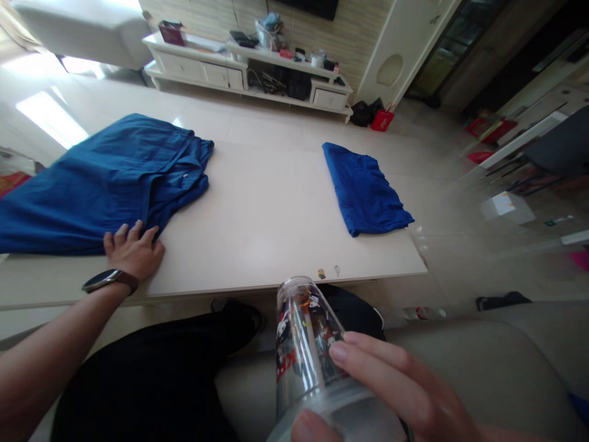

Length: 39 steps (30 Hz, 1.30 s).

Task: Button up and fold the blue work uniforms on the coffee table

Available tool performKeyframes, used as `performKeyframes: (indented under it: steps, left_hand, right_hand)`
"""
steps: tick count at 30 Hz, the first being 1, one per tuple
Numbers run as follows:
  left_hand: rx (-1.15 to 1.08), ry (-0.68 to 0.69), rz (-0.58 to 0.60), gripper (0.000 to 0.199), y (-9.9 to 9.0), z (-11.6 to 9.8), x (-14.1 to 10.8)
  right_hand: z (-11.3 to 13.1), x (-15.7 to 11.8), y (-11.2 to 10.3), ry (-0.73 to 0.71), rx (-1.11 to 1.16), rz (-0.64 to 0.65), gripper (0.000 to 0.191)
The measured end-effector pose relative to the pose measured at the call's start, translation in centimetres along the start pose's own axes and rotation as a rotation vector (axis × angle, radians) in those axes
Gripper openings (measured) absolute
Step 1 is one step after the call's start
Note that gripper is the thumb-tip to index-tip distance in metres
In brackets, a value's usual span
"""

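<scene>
My right hand [391, 374] is wrapped round a clear drink tumbler [301, 337] with printed pictures and a wide pale lid at the near end. The tumbler is tilted, its base pointing away toward the table edge. On the left, my left hand [135, 248] lies with fingers spread, fingertips on the lower edge of a large blue garment [105, 178] and the palm over the table's front edge. A dark watch [110, 280] is on that wrist. A smaller folded blue cloth [365, 190] lies at the right end of the white table [262, 209], apart from both hands.
Two small stickers [321, 274] are near the table's front edge. My dark-trousered legs [161, 368] are below it, beside a grey sofa [483, 368]. Across the floor stand a white TV cabinet [197, 67] with clutter and a red bag [381, 120].
</scene>
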<state>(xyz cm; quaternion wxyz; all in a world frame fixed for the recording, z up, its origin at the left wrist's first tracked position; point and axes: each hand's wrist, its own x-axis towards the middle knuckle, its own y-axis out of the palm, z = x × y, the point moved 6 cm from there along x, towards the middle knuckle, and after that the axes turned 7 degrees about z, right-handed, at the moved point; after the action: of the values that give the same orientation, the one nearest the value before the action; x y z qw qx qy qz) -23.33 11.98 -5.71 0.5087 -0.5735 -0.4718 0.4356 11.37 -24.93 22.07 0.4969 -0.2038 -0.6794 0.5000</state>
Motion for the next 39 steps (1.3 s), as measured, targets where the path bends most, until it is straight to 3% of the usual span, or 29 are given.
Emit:
performKeyframes:
  steps: [3, 10, 22, 27, 34, 39]
  left_hand:
    - [0.002, -0.007, -0.003, 0.065, -0.2, -0.5, -0.2]
    - [-0.086, -0.015, -0.14, 0.058, 0.4, 0.0, -0.9]
    - [-0.143, -0.02, -0.205, 0.054, 0.4, 0.4, -0.8]
    - [-0.217, -0.019, -0.182, 0.062, -0.2, 0.0, -1.2]
    - [-0.282, -0.108, -0.002, 0.076, -1.4, -1.6, -2.3]
    - [-0.321, -0.01, -0.165, 0.067, -0.8, -0.9, -1.7]
  right_hand:
    - [0.2, 0.0, -0.4, 0.004, 0.002, 0.022, 0.035]
    - [0.2, -0.4, -0.1, 0.038, 0.007, 0.049, 0.034]
    - [0.3, -0.3, 0.5, 0.032, 0.021, 0.042, 0.045]
    - [0.0, -0.4, 0.5, 0.02, 0.01, 0.042, 0.046]
    - [0.1, -0.6, 0.8, 0.041, 0.012, 0.066, 0.041]
    - [-2.0, 0.3, -0.5, -0.035, -0.035, 0.032, 0.039]
